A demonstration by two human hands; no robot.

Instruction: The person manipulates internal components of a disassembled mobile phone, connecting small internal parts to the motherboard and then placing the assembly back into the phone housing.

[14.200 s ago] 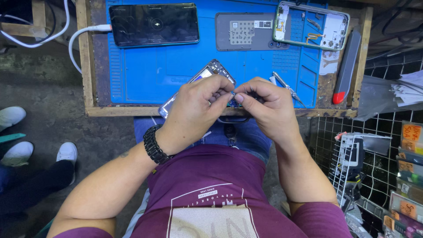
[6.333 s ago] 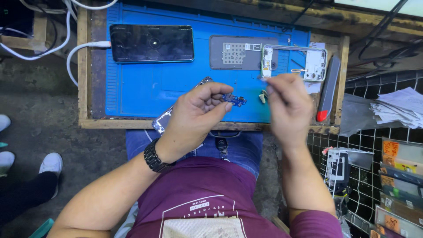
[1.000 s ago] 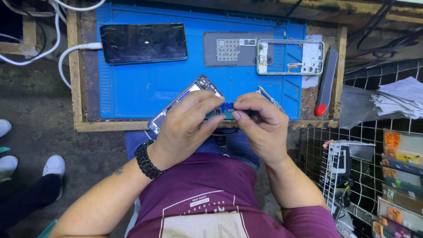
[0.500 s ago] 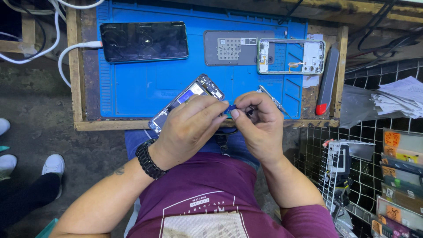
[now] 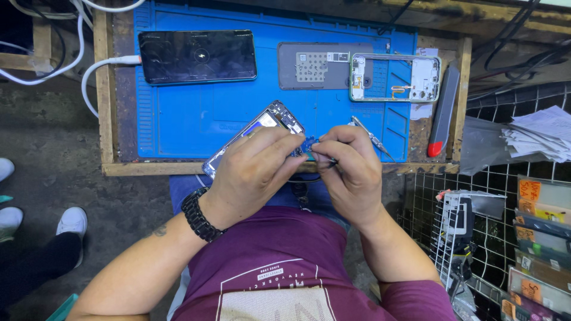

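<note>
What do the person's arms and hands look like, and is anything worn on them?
Both forearms are bare. The left hand has a chunky black link bracelet or watch band round its wrist, and a small dark tattoo shows on that forearm. The right hand wears nothing: no glove, no ring that shows. Short maroon sleeves of a T-shirt cover the upper arms.
</note>
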